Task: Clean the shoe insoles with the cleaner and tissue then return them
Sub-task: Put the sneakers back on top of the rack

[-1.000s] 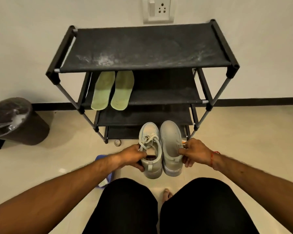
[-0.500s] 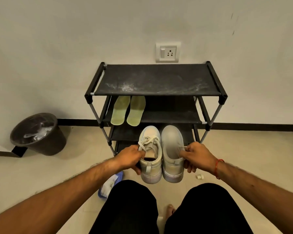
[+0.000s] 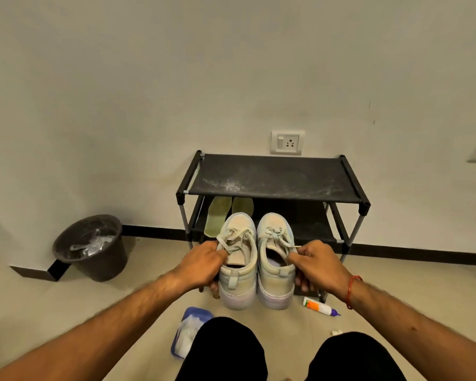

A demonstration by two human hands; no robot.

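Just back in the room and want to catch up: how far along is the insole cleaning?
Done: both insoles are out, lying on the rack's second shelf; whether they're wiped, I cannot tell. In hand: the left hand and right hand each grip one of the sneakers. Left: putting the insoles back in.

Head view as I receive it: even, dim indoor light with a yellowish cast; soft shadows beneath the bin (image 3: pixel 90 247) and inside the rack (image 3: pixel 272 174); wide-angle stretch swells the near corners and slants the skirting (image 3: pixel 423 253); detail slightly soft
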